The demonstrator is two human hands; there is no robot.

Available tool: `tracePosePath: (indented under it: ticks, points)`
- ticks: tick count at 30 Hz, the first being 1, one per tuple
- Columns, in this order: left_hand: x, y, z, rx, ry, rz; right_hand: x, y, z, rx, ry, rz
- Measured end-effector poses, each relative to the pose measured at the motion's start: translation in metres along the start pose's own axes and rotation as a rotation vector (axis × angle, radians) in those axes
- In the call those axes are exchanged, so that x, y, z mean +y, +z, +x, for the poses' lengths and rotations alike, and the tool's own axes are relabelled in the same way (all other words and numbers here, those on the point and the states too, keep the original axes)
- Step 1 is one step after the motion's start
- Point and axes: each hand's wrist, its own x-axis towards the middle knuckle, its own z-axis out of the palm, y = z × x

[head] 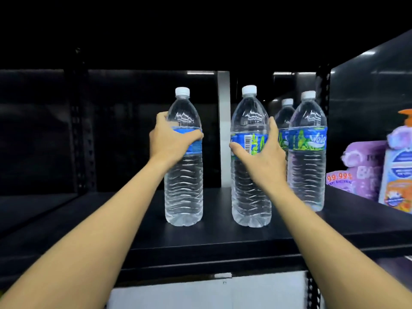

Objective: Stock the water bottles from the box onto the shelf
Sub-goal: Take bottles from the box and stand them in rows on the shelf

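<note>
Several clear water bottles with white caps and blue-green labels stand upright on a black shelf (pixel 223 233). My left hand (pixel 169 141) grips the leftmost bottle (pixel 184 186) around its label. My right hand (pixel 260 157) wraps around the label of the second bottle (pixel 249 192), thumb on the left, fingers reaching behind. Both bottles rest with their bases on the shelf. To the right stands a third bottle (pixel 308 166), and a fourth bottle (pixel 284 117) is partly hidden behind it. The box is not in view.
Purple and orange soap packs (pixel 379 170) stand at the shelf's right end. A white vertical strip (pixel 224 130) runs behind the bottles. A black perforated upright (pixel 81 130) stands at the left. A white panel (pixel 211 293) shows below the shelf edge.
</note>
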Motion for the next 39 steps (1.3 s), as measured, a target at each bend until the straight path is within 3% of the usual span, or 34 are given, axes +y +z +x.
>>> tracePosePath:
  ticks: [9, 14, 16, 18, 21, 23, 25, 28, 30, 32, 39]
  points:
    - [-0.021, 0.0, -0.016, -0.019, 0.115, -0.041, 0.014, 0.01, -0.009, -0.045, -0.01, 0.087]
    - [-0.049, -0.001, -0.045, -0.099, 0.096, 0.039, 0.035, -0.004, -0.032, -0.171, -0.054, 0.139]
    - [-0.051, 0.001, -0.054, -0.046, 0.074, 0.098, 0.044, -0.013, -0.037, -0.232, -0.045, 0.148]
    - [-0.042, 0.006, -0.071, 0.108, 0.113, 0.232, 0.052, -0.021, -0.04, -0.27, -0.021, 0.173]
    - [-0.021, 0.018, -0.098, 0.338, 0.5, 0.326, 0.063, -0.027, -0.044, -0.299, 0.03, 0.218]
    - [-0.016, 0.035, -0.111, 0.248, 0.718, 0.239, 0.067, -0.028, -0.045, -0.322, 0.068, 0.262]
    - [-0.014, 0.053, -0.121, 0.023, 0.581, 0.104, 0.069, -0.028, -0.045, -0.327, 0.095, 0.304]
    - [-0.02, 0.072, -0.127, -0.309, -0.108, -0.172, 0.07, -0.029, -0.044, -0.278, 0.107, 0.304]
    - [-0.028, 0.078, -0.127, -0.51, -0.334, -0.281, 0.073, -0.028, -0.043, -0.272, 0.104, 0.286]
    - [-0.03, 0.078, -0.129, -0.597, -0.338, -0.307, 0.076, -0.026, -0.043, -0.287, 0.098, 0.288]
    - [-0.032, 0.075, -0.128, -0.464, -0.315, -0.315, 0.079, -0.028, -0.042, -0.287, 0.086, 0.295]
